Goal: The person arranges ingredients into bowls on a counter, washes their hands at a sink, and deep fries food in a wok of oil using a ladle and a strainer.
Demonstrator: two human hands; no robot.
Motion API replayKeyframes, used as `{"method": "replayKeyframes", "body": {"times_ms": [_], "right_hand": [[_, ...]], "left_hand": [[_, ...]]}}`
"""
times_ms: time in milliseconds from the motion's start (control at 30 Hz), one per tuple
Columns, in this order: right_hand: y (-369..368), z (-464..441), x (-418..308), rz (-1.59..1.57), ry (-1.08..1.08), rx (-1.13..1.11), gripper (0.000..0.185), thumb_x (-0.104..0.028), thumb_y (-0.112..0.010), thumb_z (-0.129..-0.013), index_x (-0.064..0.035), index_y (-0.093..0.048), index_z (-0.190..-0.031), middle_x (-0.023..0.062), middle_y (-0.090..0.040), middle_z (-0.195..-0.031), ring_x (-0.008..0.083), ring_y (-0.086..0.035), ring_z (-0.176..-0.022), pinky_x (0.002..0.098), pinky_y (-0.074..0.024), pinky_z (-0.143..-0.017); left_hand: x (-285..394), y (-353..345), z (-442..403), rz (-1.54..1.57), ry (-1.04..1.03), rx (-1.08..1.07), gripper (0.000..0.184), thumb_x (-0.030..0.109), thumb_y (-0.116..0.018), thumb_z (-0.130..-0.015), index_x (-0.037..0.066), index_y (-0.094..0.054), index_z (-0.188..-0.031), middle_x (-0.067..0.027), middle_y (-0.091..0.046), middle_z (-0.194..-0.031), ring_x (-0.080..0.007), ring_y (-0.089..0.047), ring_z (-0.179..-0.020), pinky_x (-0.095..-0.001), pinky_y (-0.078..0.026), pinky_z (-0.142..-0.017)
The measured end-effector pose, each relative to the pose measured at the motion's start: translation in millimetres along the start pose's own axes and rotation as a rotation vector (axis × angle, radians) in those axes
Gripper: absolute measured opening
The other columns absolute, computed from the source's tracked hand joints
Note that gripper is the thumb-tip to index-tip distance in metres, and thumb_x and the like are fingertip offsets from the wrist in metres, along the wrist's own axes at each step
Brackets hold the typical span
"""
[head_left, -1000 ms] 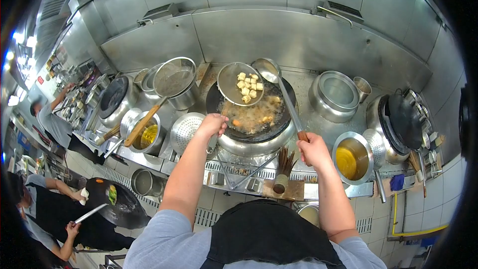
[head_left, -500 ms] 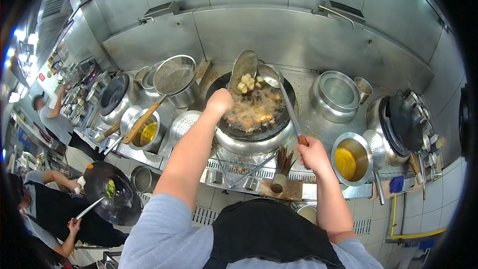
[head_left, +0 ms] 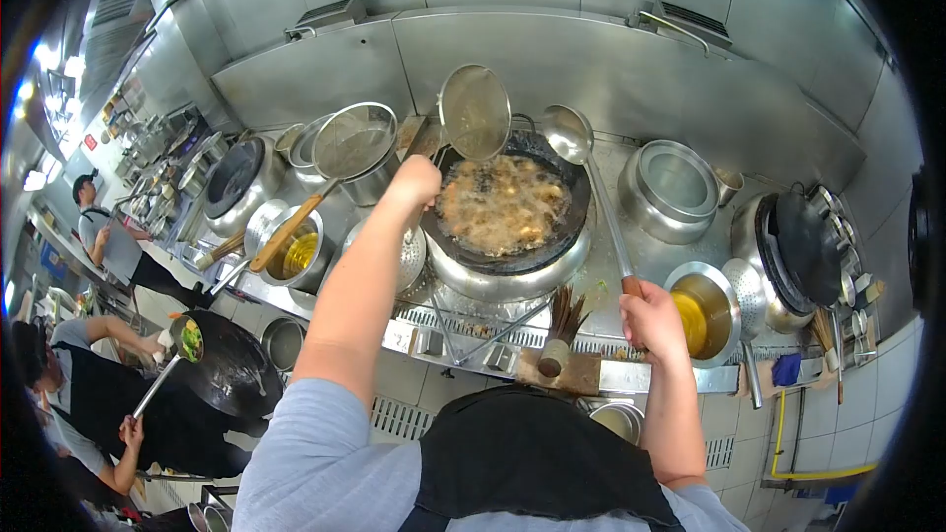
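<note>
My left hand [head_left: 419,180] is closed around the handle of a round mesh strainer [head_left: 475,110]. The strainer is tilted up above the back left rim of the wok, and its mesh looks bare. Pale brown pieces of food [head_left: 503,205] bubble in foaming oil inside the black wok [head_left: 459,254]. In my right hand [head_left: 653,320] is the wooden grip of a long metal ladle [head_left: 568,133], whose bowl hangs past the wok's back right edge. Just right of that hand stands a metal pot of yellow oil [head_left: 697,325].
A lidded steel pot [head_left: 673,182] stands right of the wok. On the left are another mesh strainer [head_left: 355,141] and an oil pot [head_left: 299,254]. A bamboo brush [head_left: 560,335] is at the front edge. A co-worker tilts a second wok [head_left: 227,374] at lower left.
Pale pieces left the strainer and are now in the wok. The strainer swung up and back, now emptied. My right hand drew the ladle to the right, away from the strainer.
</note>
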State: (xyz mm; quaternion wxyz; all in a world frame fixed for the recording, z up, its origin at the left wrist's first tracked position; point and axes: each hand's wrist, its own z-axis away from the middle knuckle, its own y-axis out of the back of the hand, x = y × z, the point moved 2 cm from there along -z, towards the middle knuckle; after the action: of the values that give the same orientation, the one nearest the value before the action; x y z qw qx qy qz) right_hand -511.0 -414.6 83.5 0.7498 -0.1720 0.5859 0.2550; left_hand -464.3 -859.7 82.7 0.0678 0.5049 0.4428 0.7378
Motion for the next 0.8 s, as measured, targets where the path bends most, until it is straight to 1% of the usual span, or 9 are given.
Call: {"method": "replayKeyframes", "body": {"times_ms": [67, 133, 333, 367, 400, 433, 533, 667, 800], "right_hand": [[6, 2, 4, -0.017, 0.007, 0.042, 0.007, -0.007, -0.056, -0.083, -0.0004, -0.055, -0.082, 0.0019, -0.052, -0.062, 0.0104, -0.048, -0.042, 0.0248, -0.0379, -0.040], [14, 5, 14, -0.029, 0.021, 0.056, 0.007, -0.008, -0.056, -0.083, -0.0015, -0.054, -0.083, 0.0017, -0.052, -0.063, 0.0102, -0.047, -0.041, 0.0244, -0.0364, -0.039], [38, 38, 35, -0.090, 0.003, 0.197, 0.007, -0.009, -0.055, -0.083, -0.0029, -0.052, -0.082, 0.0020, -0.052, -0.062, 0.0101, -0.047, -0.040, 0.0241, -0.0347, -0.036], [45, 46, 40, -0.118, 0.003, 0.230, 0.007, -0.009, -0.055, -0.083, -0.0031, -0.053, -0.081, 0.0023, -0.052, -0.062, 0.0102, -0.047, -0.040, 0.0239, -0.0346, -0.036], [53, 53, 44, -0.122, -0.007, 0.254, 0.007, -0.009, -0.055, -0.083, -0.0031, -0.053, -0.081, 0.0023, -0.052, -0.062, 0.0102, -0.047, -0.040, 0.0239, -0.0346, -0.036], [62, 59, 45, -0.130, 0.013, 0.304, 0.007, -0.009, -0.055, -0.083, -0.0033, -0.052, -0.080, 0.0024, -0.052, -0.061, 0.0101, -0.046, -0.039, 0.0237, -0.0343, -0.035], [89, 80, 44, -0.118, 0.053, 0.427, 0.007, -0.010, -0.054, -0.085, -0.0040, -0.051, -0.081, 0.0017, -0.051, -0.060, 0.0093, -0.045, -0.039, 0.0227, -0.0349, -0.035], [112, 111, 38, -0.131, 0.081, 0.518, 0.006, -0.010, -0.053, -0.086, -0.0032, -0.052, -0.086, 0.0015, -0.051, -0.063, 0.0089, -0.045, -0.040, 0.0219, -0.0355, -0.036], [121, 140, 40, -0.168, 0.103, 0.560, 0.011, -0.010, -0.053, -0.087, -0.0012, -0.054, -0.094, 0.0017, -0.053, -0.066, 0.0092, -0.046, -0.041, 0.0215, -0.0357, -0.036]], "left_hand": [[19, 19, 33, 0.273, 0.162, 0.050, 0.020, 0.013, -0.049, -0.088, -0.005, -0.058, -0.091, -0.0063, -0.053, -0.058, -0.0180, -0.048, -0.038, -0.0342, -0.038, -0.035], [12, 29, 43, 0.317, 0.161, 0.031, 0.022, 0.015, -0.048, -0.089, -0.003, -0.057, -0.099, -0.0042, -0.051, -0.059, -0.0147, -0.045, -0.038, -0.0304, -0.036, -0.035], [64, 4, 89, 0.429, -0.040, -0.011, 0.026, 0.023, -0.047, -0.095, 0.000, -0.059, -0.100, -0.0023, -0.050, -0.059, -0.0124, -0.045, -0.039, -0.0289, -0.036, -0.037], [75, -9, 95, 0.379, -0.048, -0.026, 0.032, 0.026, -0.049, -0.095, -0.001, -0.060, -0.108, -0.0020, -0.050, -0.059, -0.0108, -0.044, -0.040, -0.0275, -0.037, -0.039], [80, -26, 98, 0.286, -0.141, -0.006, 0.037, 0.025, -0.050, -0.095, 0.000, -0.058, -0.120, -0.0099, -0.063, -0.070, -0.0192, -0.059, -0.054, -0.0328, -0.048, -0.053], [84, -48, 97, 0.218, -0.259, 0.023, 0.039, 0.024, -0.051, -0.094, 0.001, -0.054, -0.125, -0.0148, -0.066, -0.081, -0.0251, -0.063, -0.068, -0.0357, -0.049, -0.064], [116, -113, 117, 0.144, -0.490, 0.017, 0.043, 0.021, -0.048, -0.094, 0.003, -0.048, -0.133, -0.0254, -0.064, -0.106, -0.0403, -0.062, -0.099, -0.0423, -0.046, -0.090], [166, -190, 148, -0.250, -0.339, -0.188, 0.046, 0.016, -0.036, -0.094, 0.005, -0.042, -0.137, -0.0254, -0.064, -0.100, -0.0402, -0.062, -0.093, -0.0457, -0.048, -0.085], [119, -302, 119, -0.528, -0.397, -0.293, 0.052, 0.011, -0.035, -0.089, 0.002, -0.036, -0.140, -0.0244, -0.066, -0.095, -0.0366, -0.065, -0.090, -0.0463, -0.051, -0.080]]}}
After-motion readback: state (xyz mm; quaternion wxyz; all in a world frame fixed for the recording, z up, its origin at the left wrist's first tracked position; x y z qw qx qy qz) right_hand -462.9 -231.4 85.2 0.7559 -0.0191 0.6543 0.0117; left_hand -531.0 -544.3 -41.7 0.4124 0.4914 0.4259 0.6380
